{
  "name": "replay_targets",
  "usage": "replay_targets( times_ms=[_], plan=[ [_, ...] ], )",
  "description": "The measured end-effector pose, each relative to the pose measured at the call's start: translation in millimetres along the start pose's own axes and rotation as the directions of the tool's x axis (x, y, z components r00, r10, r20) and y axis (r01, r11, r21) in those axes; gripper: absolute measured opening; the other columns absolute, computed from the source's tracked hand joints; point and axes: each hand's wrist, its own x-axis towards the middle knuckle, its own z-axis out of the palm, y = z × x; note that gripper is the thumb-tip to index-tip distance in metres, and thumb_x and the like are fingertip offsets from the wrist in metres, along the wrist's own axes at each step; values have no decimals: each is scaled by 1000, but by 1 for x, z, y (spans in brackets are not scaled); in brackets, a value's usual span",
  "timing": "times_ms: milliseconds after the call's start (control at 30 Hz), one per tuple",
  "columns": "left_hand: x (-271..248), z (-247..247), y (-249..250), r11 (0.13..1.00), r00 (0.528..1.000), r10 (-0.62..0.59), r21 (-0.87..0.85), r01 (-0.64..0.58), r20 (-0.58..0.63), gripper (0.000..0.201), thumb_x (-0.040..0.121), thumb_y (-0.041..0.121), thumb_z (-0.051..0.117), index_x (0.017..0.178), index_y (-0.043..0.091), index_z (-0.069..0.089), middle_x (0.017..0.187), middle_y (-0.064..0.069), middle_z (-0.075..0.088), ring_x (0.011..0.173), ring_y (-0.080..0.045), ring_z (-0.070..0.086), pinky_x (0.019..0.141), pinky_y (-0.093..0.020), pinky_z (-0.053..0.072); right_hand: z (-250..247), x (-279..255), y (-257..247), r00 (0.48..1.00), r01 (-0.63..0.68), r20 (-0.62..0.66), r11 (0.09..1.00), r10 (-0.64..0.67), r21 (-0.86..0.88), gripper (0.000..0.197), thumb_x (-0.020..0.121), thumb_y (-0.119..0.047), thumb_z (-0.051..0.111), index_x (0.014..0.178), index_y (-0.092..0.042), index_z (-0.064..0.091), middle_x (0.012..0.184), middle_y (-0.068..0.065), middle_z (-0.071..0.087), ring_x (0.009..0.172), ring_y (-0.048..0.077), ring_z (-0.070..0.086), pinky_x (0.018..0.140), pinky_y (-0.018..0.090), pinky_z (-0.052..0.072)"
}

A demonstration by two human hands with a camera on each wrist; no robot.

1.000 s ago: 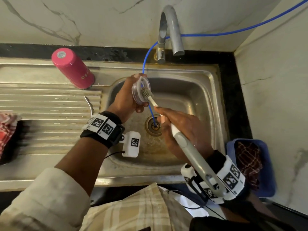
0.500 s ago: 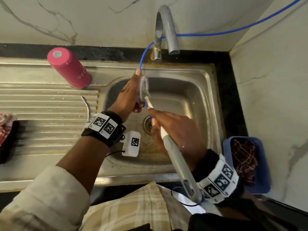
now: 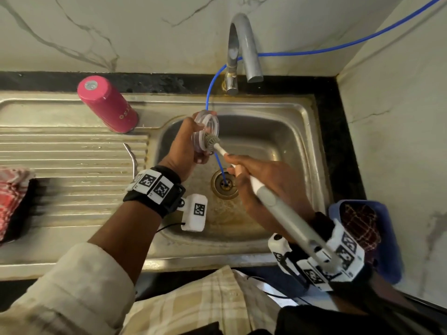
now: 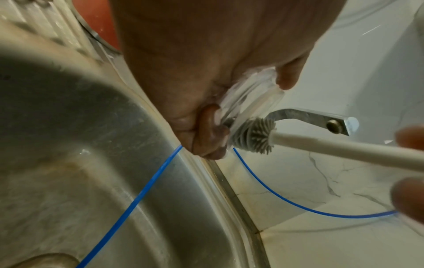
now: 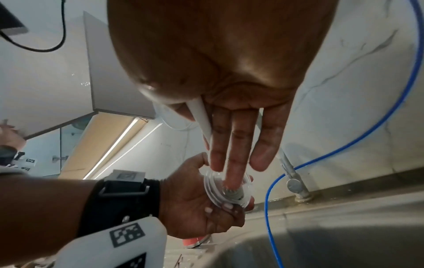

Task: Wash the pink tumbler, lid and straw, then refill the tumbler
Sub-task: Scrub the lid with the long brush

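My left hand (image 3: 185, 147) grips the clear round lid (image 3: 208, 125) by its rim above the sink basin (image 3: 278, 131). My right hand (image 3: 256, 177) holds the long white and grey handle of a bottle brush, and its grey bristle head (image 3: 212, 140) presses on the lid's lower face. The left wrist view shows the bristles (image 4: 252, 135) against the lid (image 4: 251, 98). The right wrist view shows the lid (image 5: 218, 192) past my fingers. The pink tumbler (image 3: 107, 105) stands upside down on the drainboard. A bent metal straw (image 3: 131, 157) lies on the ribs nearby.
The tap (image 3: 242, 48) arches over the basin, and no water is seen running. A thin blue hose (image 3: 338, 47) runs from the right wall into the drain (image 3: 223, 184). A blue tub (image 3: 391, 238) with a dark cloth sits at right. A red checked cloth (image 3: 11, 189) lies at left.
The lid turned edge-on in my left hand and has turned back to face the brush. The brush head has slid lower on the lid. The tumbler and straw have not moved.
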Motion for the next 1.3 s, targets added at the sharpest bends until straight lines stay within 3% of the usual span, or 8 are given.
replay_targets(
  times_ms=[100,300,433,600,800,1000,1200,1300],
  plan=[
    [4,-3,3,995,997,-79,61,79,-9,62,73,56,52,105,5,67,70,-8,64,49,-18,44,39,-18,25,9,-1,-5,997,69,50,982,-61,-175,36,104,-38,46,127,-24,70,83,-21,62,71,7,66,65,37,58],
    [-6,4,1,965,994,50,260,-22,-101,68,95,60,39,108,-1,63,68,-17,52,47,-18,45,42,-22,29,3,7,-11,900,-406,98,738,424,540,29,107,-25,51,117,-21,78,92,1,81,77,19,79,70,30,62],
    [-6,12,2,958,989,5,284,37,-147,64,98,61,38,121,5,60,74,-9,63,52,-18,50,44,-24,33,2,2,0,992,-119,-20,990,121,78,30,104,-39,51,120,-29,75,85,-14,76,74,3,72,69,24,59],
    [-9,27,-3,957,949,-69,249,150,-307,32,110,40,48,88,23,63,74,0,65,59,-5,62,58,-24,49,23,3,-16,996,35,87,976,-16,-216,31,99,-35,51,119,-22,71,112,-10,63,75,13,65,62,39,58],
    [-7,12,2,994,987,-74,64,84,-145,63,66,67,56,100,16,67,89,-6,66,67,-22,56,54,-29,39,34,3,-2,976,-57,-183,945,121,323,23,100,-8,55,107,-4,76,103,-1,69,74,12,67,65,25,53],
    [-10,5,5,932,954,288,251,-260,-82,45,94,48,57,133,32,43,121,-26,65,78,-29,66,52,-31,49,4,8,11,884,-315,-60,686,464,655,37,101,-21,47,113,-2,77,106,6,79,68,23,74,57,15,49],
    [-9,18,16,943,961,227,282,-177,-157,55,103,67,43,128,18,49,97,-14,65,57,-11,58,45,-21,42,15,4,32,995,12,-101,991,2,137,31,105,-31,51,120,-16,73,100,-4,74,80,16,71,70,40,60],
    [-12,31,14,955,986,151,266,-128,-70,70,95,72,56,130,12,48,97,-6,65,64,-11,60,49,-23,46,24,5,41,982,-184,-27,982,185,33,33,99,-41,47,102,-21,73,88,0,76,74,22,72,69,48,60]
  ],
)
